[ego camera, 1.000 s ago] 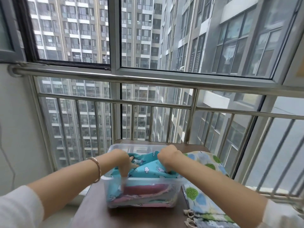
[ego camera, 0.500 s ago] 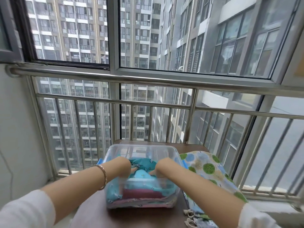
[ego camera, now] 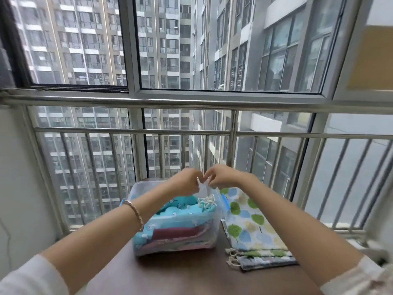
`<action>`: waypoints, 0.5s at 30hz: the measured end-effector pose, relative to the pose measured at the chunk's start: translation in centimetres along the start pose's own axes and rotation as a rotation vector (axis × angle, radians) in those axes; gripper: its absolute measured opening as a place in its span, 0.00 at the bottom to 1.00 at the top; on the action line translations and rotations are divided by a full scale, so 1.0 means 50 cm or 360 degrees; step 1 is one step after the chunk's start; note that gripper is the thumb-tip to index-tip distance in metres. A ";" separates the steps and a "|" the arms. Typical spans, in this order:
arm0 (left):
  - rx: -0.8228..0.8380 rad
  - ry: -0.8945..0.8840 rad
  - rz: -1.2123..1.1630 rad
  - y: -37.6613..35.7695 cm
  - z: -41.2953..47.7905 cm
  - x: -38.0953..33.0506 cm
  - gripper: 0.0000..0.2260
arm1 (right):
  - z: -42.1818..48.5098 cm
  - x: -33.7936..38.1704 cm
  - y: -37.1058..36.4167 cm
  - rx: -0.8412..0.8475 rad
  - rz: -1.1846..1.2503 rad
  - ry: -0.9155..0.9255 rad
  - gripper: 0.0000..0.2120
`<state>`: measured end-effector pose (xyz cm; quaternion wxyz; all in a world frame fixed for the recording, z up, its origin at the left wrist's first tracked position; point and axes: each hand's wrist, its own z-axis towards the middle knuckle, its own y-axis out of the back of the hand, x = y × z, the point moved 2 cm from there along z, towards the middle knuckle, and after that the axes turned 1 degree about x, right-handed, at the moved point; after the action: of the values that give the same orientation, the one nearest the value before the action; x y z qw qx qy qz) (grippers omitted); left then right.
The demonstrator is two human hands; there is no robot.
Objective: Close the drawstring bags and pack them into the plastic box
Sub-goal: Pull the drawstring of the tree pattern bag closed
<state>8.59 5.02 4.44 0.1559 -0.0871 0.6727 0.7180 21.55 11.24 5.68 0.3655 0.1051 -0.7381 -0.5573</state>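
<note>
A clear plastic box (ego camera: pixel 138 190) with blue latches is seen on a dark brown table (ego camera: pixel 191 273), close to a steel railing (ego camera: pixel 191 103) and a window (ego camera: pixel 212 50). Inside the box a teal drawstring bag (ego camera: pixel 182 209) is laid on top, and a dark red bag (ego camera: pixel 176 232) and paler fabric layers are visible beneath it through the wall. Both hands are held close together just above the far right part of the box. The left hand (ego camera: pixel 186 183) and the right hand (ego camera: pixel 223 177) are shown with fingers curled, and a white drawstring (ego camera: pixel 207 202) is pinched between them, its loose loops bunched on the teal bag's right end. How each single finger lies cannot be told, as the hands are blurred. A bracelet (ego camera: pixel 136 211) is worn on the left wrist. Just right of the box a bag printed with green and blue trees (ego camera: pixel 248 226) is laid flat on the table, and a grey bag (ego camera: pixel 268 264) is seen under its near edge.
</note>
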 end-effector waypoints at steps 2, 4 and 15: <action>-0.0045 -0.0081 -0.0055 -0.029 0.010 -0.087 0.13 | -0.044 -0.039 0.016 -0.0150 -0.0018 -0.0006 0.12; -0.0033 -0.0136 -0.0024 -0.070 0.020 -0.154 0.12 | -0.088 -0.086 0.014 -0.0224 -0.0028 -0.0061 0.10; 0.0526 -0.0079 0.0539 -0.352 0.017 -0.210 0.11 | -0.273 -0.346 -0.150 0.0160 -0.0254 -0.0686 0.23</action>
<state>24.48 5.57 -8.51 0.0619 0.0714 0.7820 0.6161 40.94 8.13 -6.86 0.1486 0.0598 -0.8152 -0.5566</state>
